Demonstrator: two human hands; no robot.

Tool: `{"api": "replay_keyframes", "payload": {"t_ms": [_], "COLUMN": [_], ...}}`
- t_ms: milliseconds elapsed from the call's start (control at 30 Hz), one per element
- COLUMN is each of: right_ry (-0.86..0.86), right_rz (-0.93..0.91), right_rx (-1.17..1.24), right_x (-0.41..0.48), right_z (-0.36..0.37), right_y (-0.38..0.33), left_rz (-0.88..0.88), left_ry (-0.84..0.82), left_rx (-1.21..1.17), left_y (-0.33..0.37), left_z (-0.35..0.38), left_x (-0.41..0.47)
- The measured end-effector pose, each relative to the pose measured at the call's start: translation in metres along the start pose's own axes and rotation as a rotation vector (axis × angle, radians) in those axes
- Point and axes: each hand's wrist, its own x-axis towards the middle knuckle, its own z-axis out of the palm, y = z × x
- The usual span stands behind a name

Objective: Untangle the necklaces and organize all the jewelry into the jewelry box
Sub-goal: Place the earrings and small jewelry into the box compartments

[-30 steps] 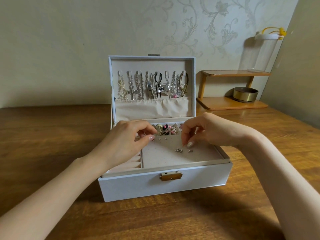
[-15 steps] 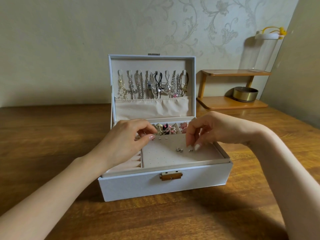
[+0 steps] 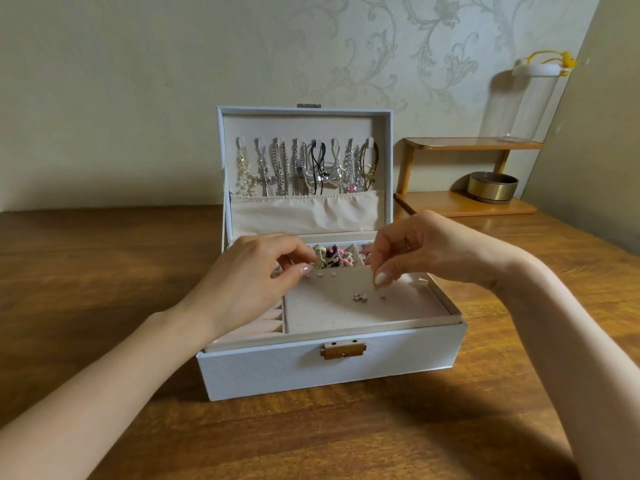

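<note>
My right hand [image 3: 415,251] hovers at centre right of the frame, thumb and forefinger pressed tip to tip over the perforated earring pad [image 3: 332,315]; I cannot tell if anything tiny sits between them. My left hand [image 3: 256,275] is curled at centre left, its thumb against the forefinger at the pad's upper left corner, and whether it grips anything I cannot tell either.

A few loose studs [image 3: 360,297] lie on the pad just below my right fingertips. Behind the pad, small compartments hold pink and black pieces [image 3: 334,259]. Ring rolls [image 3: 270,323] run along the pad's left side.

All this sits in the white jewelry box [image 3: 277,372], centre frame, lid upright. The necklaces [image 3: 304,171] hang from hooks inside the lid, their ends tucked into a fabric pouch [image 3: 304,216].

The box stands on a wooden table [image 3: 104,271]. At upper right, a small shelf [image 3: 467,206] carries a brass bowl [image 3: 491,187].
</note>
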Motion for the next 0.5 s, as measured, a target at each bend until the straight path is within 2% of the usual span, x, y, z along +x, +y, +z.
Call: {"api": "replay_keyframes", "payload": {"t_ms": [267, 500], "right_ry": [0.308, 0.350], "right_rz": [-0.062, -0.116], "right_rx": [0.222, 0.201], "right_x": [0.013, 0.019], "right_z": [0.012, 0.030], "right_y": [0.004, -0.003], "left_rz": [-0.088, -0.069], "left_ry": [0.205, 0.179], "left_rx": [-0.002, -0.025], "left_y": [-0.017, -0.012], "left_z": [0.002, 0.002], "left_x": [0.004, 0.003]}}
